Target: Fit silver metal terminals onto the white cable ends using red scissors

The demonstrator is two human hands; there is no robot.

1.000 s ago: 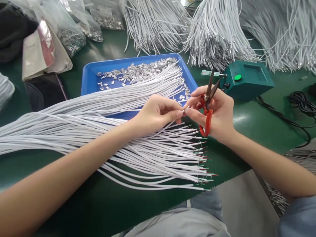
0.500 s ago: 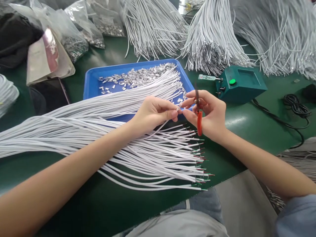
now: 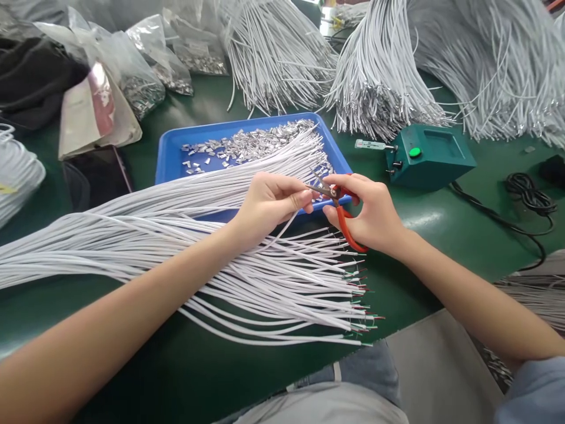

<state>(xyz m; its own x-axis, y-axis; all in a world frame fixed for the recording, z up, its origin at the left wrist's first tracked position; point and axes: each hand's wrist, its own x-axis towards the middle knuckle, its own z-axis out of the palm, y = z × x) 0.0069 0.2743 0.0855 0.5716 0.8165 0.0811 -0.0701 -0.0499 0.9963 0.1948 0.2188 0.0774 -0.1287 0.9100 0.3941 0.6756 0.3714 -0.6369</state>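
Glossy green tabletop (image 3: 468,229) is spread beneath the work, pale reflections being thrown back by its smooth surface. Near the front wall of a shallow blue plastic tray (image 3: 165,156), one thin, round white-jacketed cable (image 3: 286,227) is pinched between the thumb and fingers of the left hand (image 3: 273,200); its tip is hidden there. It would probably be felt as light, pliant and slightly slick, and is best taken close to the end, where bending is limited. Small red-handled scissors (image 3: 336,196) with dark metal blades are gripped by the right hand (image 3: 371,215), the fingers curled about the handles. The blades are parted and pointed at the left fingertips; whether the cable is touched by them cannot be told. Below, a loose fan of white cables (image 3: 282,282) is laid out, bared at the ends into fine red and green strands. Inside the tray, angular silver metal pieces (image 3: 247,144) are heaped beside more smooth white cable. Farther right, a boxy green device (image 3: 435,156) with a bright round button is set on the table
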